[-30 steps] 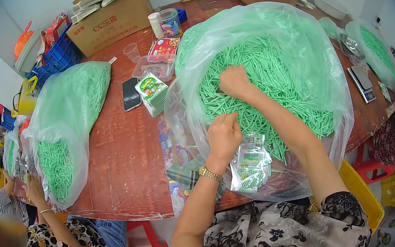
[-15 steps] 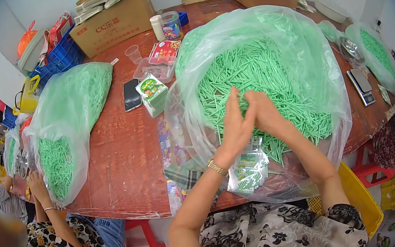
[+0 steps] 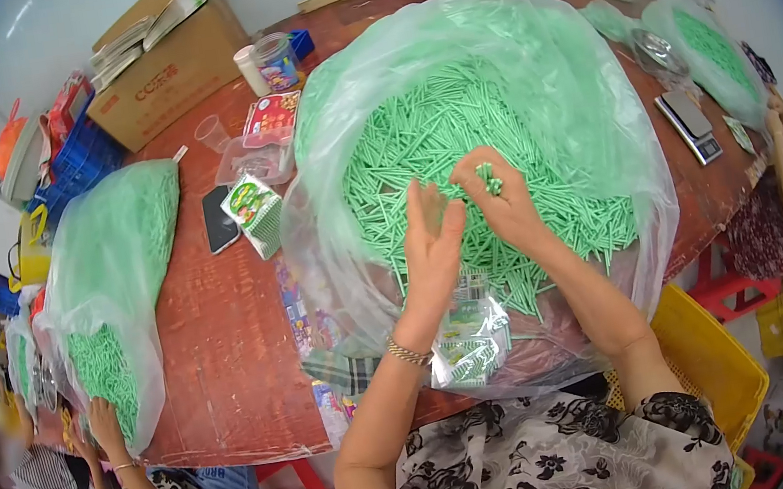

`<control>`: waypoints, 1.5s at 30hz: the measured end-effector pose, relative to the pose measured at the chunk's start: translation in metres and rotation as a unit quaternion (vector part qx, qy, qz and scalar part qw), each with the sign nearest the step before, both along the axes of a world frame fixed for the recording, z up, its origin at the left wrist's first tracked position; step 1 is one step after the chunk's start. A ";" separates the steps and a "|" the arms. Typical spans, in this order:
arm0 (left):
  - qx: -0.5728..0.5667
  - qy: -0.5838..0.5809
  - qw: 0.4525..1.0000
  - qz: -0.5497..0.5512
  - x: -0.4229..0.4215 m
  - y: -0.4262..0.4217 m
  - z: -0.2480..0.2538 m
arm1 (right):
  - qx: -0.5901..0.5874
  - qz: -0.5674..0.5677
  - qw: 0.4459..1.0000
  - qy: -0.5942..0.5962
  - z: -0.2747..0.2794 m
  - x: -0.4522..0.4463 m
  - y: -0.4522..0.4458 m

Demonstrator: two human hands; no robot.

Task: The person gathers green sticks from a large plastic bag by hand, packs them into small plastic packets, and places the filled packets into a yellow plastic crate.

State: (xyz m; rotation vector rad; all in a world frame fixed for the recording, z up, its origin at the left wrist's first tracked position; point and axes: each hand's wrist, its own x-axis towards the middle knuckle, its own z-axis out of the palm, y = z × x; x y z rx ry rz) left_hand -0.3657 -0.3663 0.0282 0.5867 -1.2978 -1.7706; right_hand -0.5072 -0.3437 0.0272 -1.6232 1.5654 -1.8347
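Note:
A large clear bag [image 3: 636, 130] lies wide open on the table, filled with thin green sticks [image 3: 454, 116]. My right hand [image 3: 497, 195] is closed round a small bundle of these sticks, their ends showing at the fist. Just left of it, my left hand [image 3: 431, 239] is held over the sticks with thumb and fingers apart and nothing visible in it. Below my hands, printed silver-and-green packets [image 3: 470, 341] rest at the front of the bag.
On the red table [image 3: 229, 367] are a phone [image 3: 220, 219], a stack of packets [image 3: 255, 214], a jar [image 3: 277, 62], a scale [image 3: 688, 128] and a carton [image 3: 172, 70]. A co-worker's hand [image 3: 107, 425] is at another bag [image 3: 118, 253] on the left.
My hands have come apart from each other, the right now showing a bundle of sticks. The view has shifted, and the left co-worker's hand has reached to the sticks in that bag.

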 end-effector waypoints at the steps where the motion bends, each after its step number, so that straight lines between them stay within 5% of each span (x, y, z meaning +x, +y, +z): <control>1: 0.045 -0.001 0.998 -0.050 -0.001 -0.003 -0.012 | -0.016 0.003 1.000 0.005 -0.004 0.004 0.000; 4: 0.166 0.065 0.972 -0.154 -0.002 0.002 -0.012 | -0.025 -0.007 0.993 0.112 -0.013 0.018 0.000; 8: 0.107 0.029 0.993 -0.047 -0.004 -0.006 -0.040 | -0.030 -0.037 0.983 0.177 -0.015 0.023 0.001; 12: 0.071 -0.003 0.996 -0.046 -0.003 -0.004 -0.032 | -0.031 -0.023 0.986 0.161 -0.017 0.021 0.001; 18: 0.242 0.141 0.952 -0.122 0.001 0.000 -0.003 | -0.028 -0.016 0.988 0.153 -0.019 0.018 0.002; 24: 0.147 0.058 0.982 -0.100 0.001 -0.003 -0.017 | -0.010 -0.019 0.974 0.224 -0.012 0.018 0.005; 30: 0.171 0.084 0.980 -0.060 -0.002 0.003 -0.002 | -0.025 0.012 0.990 0.141 -0.016 0.012 0.002; 32: 0.105 0.015 0.994 0.037 0.001 0.000 -0.003 | 0.036 0.091 0.989 -0.107 -0.018 0.017 0.003; 35: 0.030 -0.035 0.996 0.079 0.007 -0.006 -0.004 | 0.065 0.193 0.957 -0.207 -0.024 0.007 0.002; 40: -0.012 -0.048 0.993 0.108 0.006 -0.009 -0.004 | 0.177 0.118 0.958 -0.191 -0.003 0.003 0.010; 42: -0.043 -0.048 0.991 0.118 0.008 -0.012 -0.001 | 0.159 0.024 0.986 -0.039 -0.014 -0.005 0.009; 45: -0.098 -0.076 0.987 0.099 0.017 -0.016 0.005 | 0.267 0.022 0.964 -0.001 0.000 -0.004 0.037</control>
